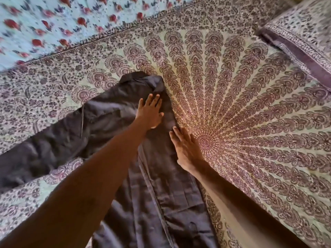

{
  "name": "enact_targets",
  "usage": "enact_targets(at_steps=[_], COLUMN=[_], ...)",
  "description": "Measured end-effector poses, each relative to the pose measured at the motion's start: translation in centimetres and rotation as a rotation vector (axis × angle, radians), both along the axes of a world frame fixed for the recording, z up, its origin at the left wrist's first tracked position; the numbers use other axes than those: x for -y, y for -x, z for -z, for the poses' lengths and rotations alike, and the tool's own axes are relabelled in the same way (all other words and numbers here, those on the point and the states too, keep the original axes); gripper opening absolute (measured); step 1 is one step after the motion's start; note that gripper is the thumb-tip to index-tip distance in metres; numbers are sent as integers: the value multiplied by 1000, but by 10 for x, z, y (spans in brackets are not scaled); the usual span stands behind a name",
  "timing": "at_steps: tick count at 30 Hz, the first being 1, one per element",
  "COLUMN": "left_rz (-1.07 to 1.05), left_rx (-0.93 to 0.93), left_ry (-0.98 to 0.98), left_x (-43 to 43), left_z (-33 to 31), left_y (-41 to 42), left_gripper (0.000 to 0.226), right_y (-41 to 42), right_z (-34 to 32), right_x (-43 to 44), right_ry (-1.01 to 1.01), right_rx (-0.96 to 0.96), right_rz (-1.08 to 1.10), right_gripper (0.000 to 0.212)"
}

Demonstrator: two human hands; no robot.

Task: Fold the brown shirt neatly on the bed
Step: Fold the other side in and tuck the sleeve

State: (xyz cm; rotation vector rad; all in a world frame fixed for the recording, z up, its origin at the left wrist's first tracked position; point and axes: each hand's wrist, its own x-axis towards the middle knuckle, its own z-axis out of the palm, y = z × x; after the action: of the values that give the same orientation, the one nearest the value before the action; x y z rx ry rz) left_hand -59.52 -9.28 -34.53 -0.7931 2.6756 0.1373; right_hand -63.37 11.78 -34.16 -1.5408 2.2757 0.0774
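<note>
The dark brown shirt (100,120) lies on the bed's patterned sheet (241,97), its body folded into a long strip running from the collar at the far end toward me. One sleeve stretches out to the left. My left hand (149,111) presses flat on the shirt just below the collar, fingers spread. Flat along the shirt's right edge rests my right hand (186,149), partly on the cloth and partly on the sheet. Neither hand grips anything.
A pillow (304,33) in the same print sits at the far right corner. A pale blue cloth with red flowers (44,24) lies along the far left side of the bed. Bare sheet spreads wide to the right of the shirt.
</note>
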Motion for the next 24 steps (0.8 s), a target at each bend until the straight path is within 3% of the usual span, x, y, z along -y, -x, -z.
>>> enact_targets(at_steps=[2, 5, 8, 11, 17, 21, 24], left_rz=[-53, -124, 69, 248, 52, -24, -98], left_rx=[79, -48, -177, -85, 78, 17, -137], left_ry=[13, 46, 170, 174, 75, 61, 66], left_x=[14, 24, 30, 42, 72, 65, 60], left_z=[-3, -10, -13, -6, 7, 14, 14], left_y=[3, 5, 13, 22, 32, 30, 38], left_gripper=[62, 62, 60, 62, 63, 65, 60], right_y=[4, 9, 8, 0, -14, -15, -15], right_z=[2, 3, 9, 23, 47, 49, 50], right_x=[10, 29, 46, 57, 56, 55, 55], right_ry=[-7, 7, 74, 124, 208, 215, 218], right_rx=[41, 114, 122, 58, -91, -104, -100], right_rz=[-34, -7, 43, 87, 158, 146, 149], right_gripper=[91, 84, 70, 68, 75, 74, 74])
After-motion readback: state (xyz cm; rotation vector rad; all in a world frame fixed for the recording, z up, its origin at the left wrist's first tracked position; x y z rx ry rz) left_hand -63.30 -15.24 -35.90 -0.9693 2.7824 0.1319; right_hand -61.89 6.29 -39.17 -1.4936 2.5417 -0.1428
